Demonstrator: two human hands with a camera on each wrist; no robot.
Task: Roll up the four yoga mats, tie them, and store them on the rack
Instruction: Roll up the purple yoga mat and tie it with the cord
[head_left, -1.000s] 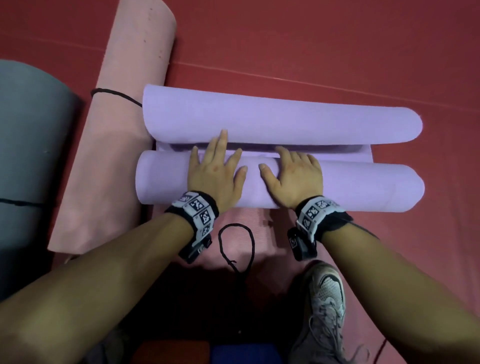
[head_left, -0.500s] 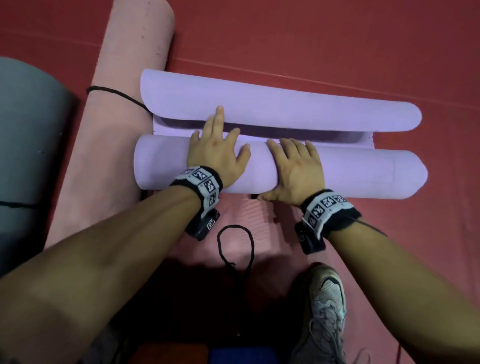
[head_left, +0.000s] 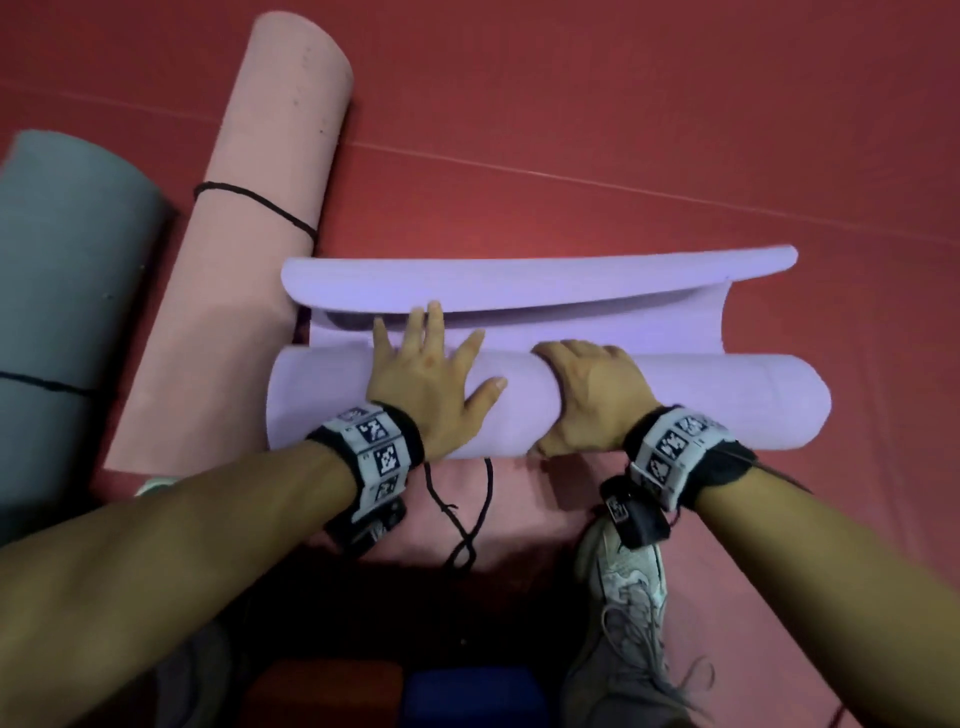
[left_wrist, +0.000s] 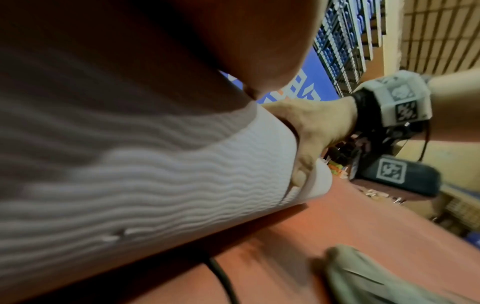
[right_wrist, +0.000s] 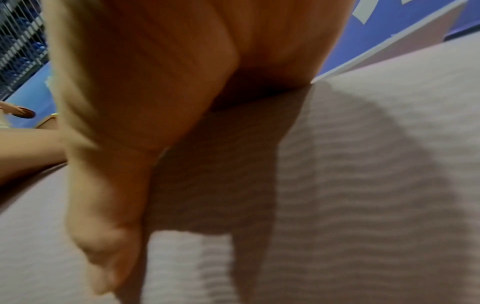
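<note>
Head view: looks steeply down from above onto the red floor (head_left: 649, 171), with both forearms reaching forward and the lilac mat roll (head_left: 649, 405) mid-frame.
Left wrist view: sits low under the left palm, almost against the roll (left_wrist: 155, 185), facing sideways toward the right hand (left_wrist: 311, 127).
Right wrist view: sits close under the right hand (right_wrist: 155, 92), filled by the roll's ribbed surface (right_wrist: 363, 185).
Shared: all three show the roll; head and left wrist views share the black cord (head_left: 467, 525) (left_wrist: 223, 279).
</note>
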